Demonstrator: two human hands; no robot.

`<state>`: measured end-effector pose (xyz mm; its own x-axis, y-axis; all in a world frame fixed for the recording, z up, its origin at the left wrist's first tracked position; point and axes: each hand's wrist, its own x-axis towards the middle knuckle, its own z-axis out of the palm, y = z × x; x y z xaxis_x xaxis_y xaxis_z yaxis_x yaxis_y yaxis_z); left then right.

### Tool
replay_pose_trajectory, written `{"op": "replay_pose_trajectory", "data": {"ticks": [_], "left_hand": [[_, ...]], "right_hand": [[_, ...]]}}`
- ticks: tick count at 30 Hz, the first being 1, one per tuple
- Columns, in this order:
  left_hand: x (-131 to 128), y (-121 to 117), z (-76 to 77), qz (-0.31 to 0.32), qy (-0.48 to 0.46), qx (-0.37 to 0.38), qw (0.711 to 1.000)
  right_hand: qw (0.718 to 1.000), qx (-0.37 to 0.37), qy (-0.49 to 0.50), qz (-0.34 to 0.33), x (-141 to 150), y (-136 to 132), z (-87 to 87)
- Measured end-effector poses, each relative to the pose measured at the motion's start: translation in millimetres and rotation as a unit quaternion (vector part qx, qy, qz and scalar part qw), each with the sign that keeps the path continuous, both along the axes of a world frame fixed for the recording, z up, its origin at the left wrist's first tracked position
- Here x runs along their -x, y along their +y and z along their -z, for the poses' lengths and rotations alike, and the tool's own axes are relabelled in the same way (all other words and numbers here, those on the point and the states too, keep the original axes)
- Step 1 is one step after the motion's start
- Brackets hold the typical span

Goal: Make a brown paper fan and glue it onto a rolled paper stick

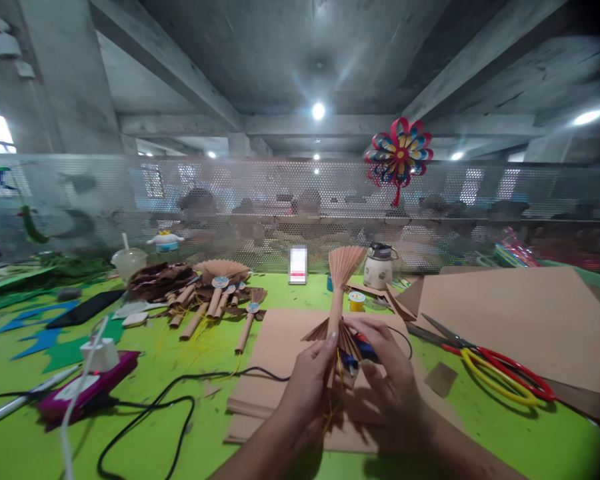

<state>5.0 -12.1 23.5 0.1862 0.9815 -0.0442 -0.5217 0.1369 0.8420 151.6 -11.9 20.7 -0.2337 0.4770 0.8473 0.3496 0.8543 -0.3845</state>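
A brown paper piece [337,300] stands upright before me: a rolled tube with a pleated fan at its top and more pleated folds spreading at its lower end. My left hand [310,377] is closed round the lower part, thumb along the tube. The fingertips of my right hand [387,373] press on the lower pleats from the right, fingers curved. Yellow thread hangs down between the hands. Behind the pleats shows a blue object [350,361], partly hidden; I cannot make out its kind. Flat brown paper sheets [280,340] lie underneath.
Large yellow-and-red scissors [500,377] lie right, beside a big paper sheet [520,320]. Several finished paper fans [223,273] lie left. A purple power strip [90,390] and black cable [185,377] cross the left. A yellow spool [357,301], phone [297,265] and flask [380,265] stand behind.
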Motion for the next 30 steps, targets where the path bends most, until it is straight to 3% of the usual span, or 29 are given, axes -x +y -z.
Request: {"op": "replay_pose_trajectory", "data": {"ticks": [4,9,13,18,25,30], "left_hand": [[-2,4,2.1,-0.037,-0.015,0.035,0.999],[-1,7,2.5,-0.054,-0.036,0.062,0.996],[3,7,2.5,-0.073,-0.047,0.052,0.995],[7,6,-0.6,-0.090,-0.043,0.024,0.995],[10,6,-9.0,-0.108,-0.066,0.029,0.992],[12,9,-5.6,-0.107,-0.065,0.039,0.991]], "right_hand": [[0.998,0.007,0.053,0.040,-5,5,-0.4],[0.985,0.130,0.112,0.022,-8,14,-1.9],[0.956,0.238,0.170,0.008,-10,21,-2.0],[0.923,0.319,0.214,0.002,-11,25,-3.2],[0.899,0.364,0.243,-0.022,-11,28,-1.4],[0.927,0.302,0.221,0.015,-14,31,-1.4]]}}
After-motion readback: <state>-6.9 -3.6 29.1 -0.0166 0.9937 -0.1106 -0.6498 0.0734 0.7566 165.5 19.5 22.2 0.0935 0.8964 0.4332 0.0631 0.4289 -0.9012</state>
